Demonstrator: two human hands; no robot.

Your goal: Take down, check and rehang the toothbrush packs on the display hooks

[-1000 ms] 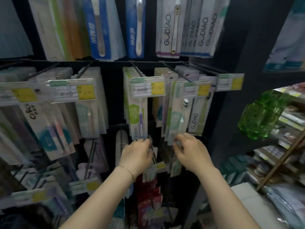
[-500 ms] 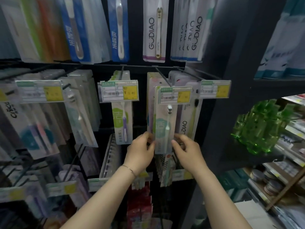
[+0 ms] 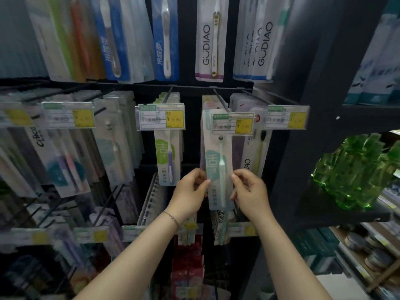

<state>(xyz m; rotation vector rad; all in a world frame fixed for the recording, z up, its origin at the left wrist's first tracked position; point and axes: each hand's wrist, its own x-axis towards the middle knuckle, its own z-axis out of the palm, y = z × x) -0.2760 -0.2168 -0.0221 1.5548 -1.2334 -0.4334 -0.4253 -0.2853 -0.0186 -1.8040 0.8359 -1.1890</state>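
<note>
A pale teal toothbrush pack (image 3: 219,161) hangs upright at the front of a black display hook (image 3: 220,101), its top hidden behind a price tag (image 3: 232,123). My left hand (image 3: 190,191) pinches the pack's left edge near the bottom. My right hand (image 3: 249,189) pinches its right edge at the same height. More packs hang behind it on the same hook. To the left a green and purple toothbrush pack (image 3: 167,156) hangs on the neighbouring hook.
Rows of hooks with toothbrush packs and price tags fill the rack to the left, above and below. A black upright post (image 3: 303,105) borders the rack on the right. Green bottles (image 3: 357,172) stand on the shelf beyond it.
Both hands rose from the lower row of packs to the teal pack and now pinch its two edges. The view tilted up and shifted right.
</note>
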